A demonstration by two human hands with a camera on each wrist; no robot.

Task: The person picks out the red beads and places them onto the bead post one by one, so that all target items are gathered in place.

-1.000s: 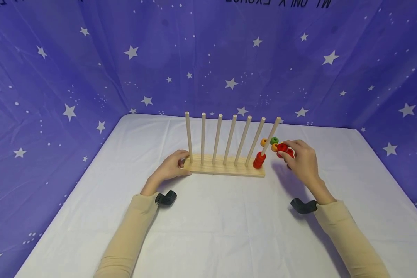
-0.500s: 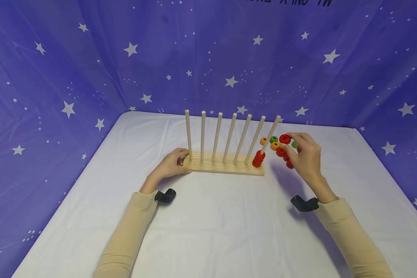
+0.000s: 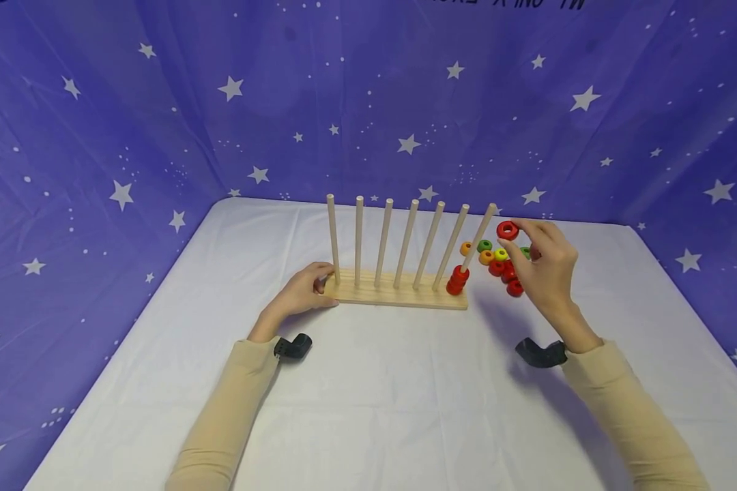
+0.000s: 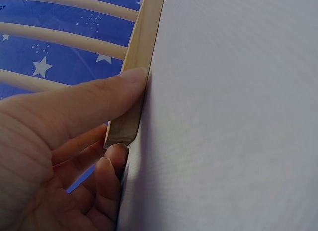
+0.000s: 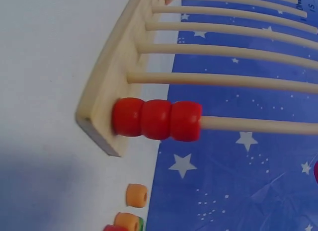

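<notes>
A wooden peg rack [image 3: 399, 296] stands on the table, its row of upright pegs rising from a flat base. My left hand [image 3: 301, 292] grips the base's left end; in the left wrist view the thumb [image 4: 107, 99] lies along the front edge and the fingers curl at the end. Three red beads [image 5: 156, 119] are stacked on the rightmost peg. Raised right of that peg's top, a red bead [image 3: 507, 230] is pinched between thumb and fingers of my right hand [image 3: 546, 269]. Only a sliver of it shows in the right wrist view.
Behind and right of the rack lie loose beads: orange [image 3: 486, 257], green [image 3: 484, 245], yellow [image 3: 500, 254] and several red ones [image 3: 510, 273]. A white cloth [image 3: 393, 382] covers the table. A purple star-printed curtain [image 3: 368, 102] surrounds its back and sides.
My right hand has lifted the pinched red bead up and slightly away, from among the loose beads to near peg-top height. The left hand and the rack have stayed in place.
</notes>
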